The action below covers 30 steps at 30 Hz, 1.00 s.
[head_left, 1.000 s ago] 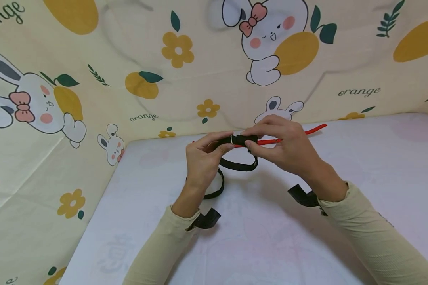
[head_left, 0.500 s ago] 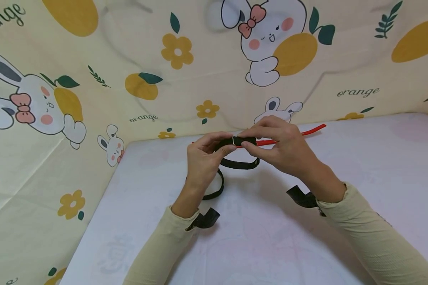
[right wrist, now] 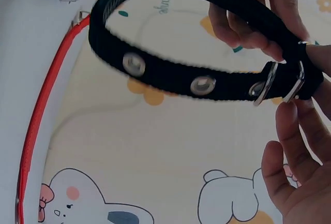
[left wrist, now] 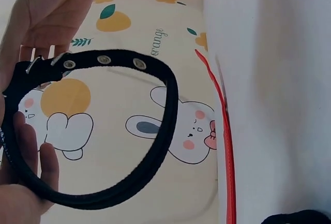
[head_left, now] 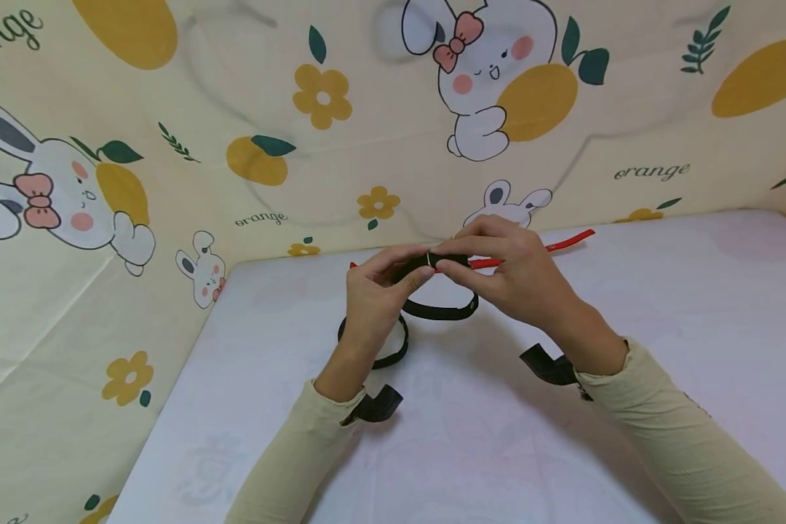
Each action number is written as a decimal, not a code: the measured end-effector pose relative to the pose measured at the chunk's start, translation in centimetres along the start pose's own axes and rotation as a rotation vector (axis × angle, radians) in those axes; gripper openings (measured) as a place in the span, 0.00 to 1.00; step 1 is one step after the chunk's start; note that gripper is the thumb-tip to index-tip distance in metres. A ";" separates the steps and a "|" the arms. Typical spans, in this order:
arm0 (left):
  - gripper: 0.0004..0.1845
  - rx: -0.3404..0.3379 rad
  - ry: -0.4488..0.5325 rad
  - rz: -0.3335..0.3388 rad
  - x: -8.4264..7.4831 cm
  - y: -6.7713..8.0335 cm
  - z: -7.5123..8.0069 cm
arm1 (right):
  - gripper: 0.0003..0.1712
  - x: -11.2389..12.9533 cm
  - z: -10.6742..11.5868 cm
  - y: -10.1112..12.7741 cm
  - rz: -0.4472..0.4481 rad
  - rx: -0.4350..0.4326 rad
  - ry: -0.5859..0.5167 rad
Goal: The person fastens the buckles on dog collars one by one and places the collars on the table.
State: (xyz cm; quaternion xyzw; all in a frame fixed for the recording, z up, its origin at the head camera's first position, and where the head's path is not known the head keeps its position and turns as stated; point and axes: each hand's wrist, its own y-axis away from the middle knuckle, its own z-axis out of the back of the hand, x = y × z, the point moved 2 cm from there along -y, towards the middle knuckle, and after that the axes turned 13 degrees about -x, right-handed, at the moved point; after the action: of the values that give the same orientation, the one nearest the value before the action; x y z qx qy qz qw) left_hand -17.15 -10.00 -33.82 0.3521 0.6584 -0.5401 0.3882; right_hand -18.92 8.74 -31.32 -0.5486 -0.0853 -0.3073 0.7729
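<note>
Matt woven black collar (right wrist: 170,74), shiny metal eyelets (right wrist: 201,85).

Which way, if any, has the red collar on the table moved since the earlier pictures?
No. The red collar lies along the table edge below the small rabbit print, as before.

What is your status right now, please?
Left hand and right hand both pinch black collar at buckle. Red collar behind, apart.

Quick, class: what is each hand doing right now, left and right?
Left hand: pinches the black collar at its buckle.
Right hand: pinches the same collar beside the buckle.
</note>
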 end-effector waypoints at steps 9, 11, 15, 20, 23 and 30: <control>0.16 -0.110 -0.008 0.066 0.3 -0.5 0.5 | 0.26 -0.7 0.5 -0.4 -0.214 0.220 0.088; 0.15 -0.150 -0.009 0.098 0.3 -0.6 0.7 | 0.24 -1.1 0.6 -0.5 -0.294 0.302 0.121; 0.14 -0.192 0.051 0.158 0.1 -0.9 1.0 | 0.15 -1.6 0.9 -0.6 -0.421 0.359 0.134; 0.11 -0.208 0.149 0.203 -0.1 -1.0 1.2 | 0.13 -1.5 1.8 -1.1 -0.512 0.245 0.109; 0.11 -0.208 0.145 0.209 0.0 -1.1 1.1 | 0.13 -1.3 2.4 -1.3 -0.527 0.187 0.106; 0.14 -0.161 0.048 0.220 0.3 -1.1 1.0 | 0.13 -1.3 3.5 -1.5 -0.559 0.111 0.081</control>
State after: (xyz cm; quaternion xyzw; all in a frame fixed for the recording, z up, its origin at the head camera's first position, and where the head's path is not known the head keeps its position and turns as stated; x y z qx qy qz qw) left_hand -18.10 -11.16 -33.68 0.4028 0.6662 -0.4310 0.4563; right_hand -20.12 12.03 -29.39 -0.4481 -0.2189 -0.5251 0.6897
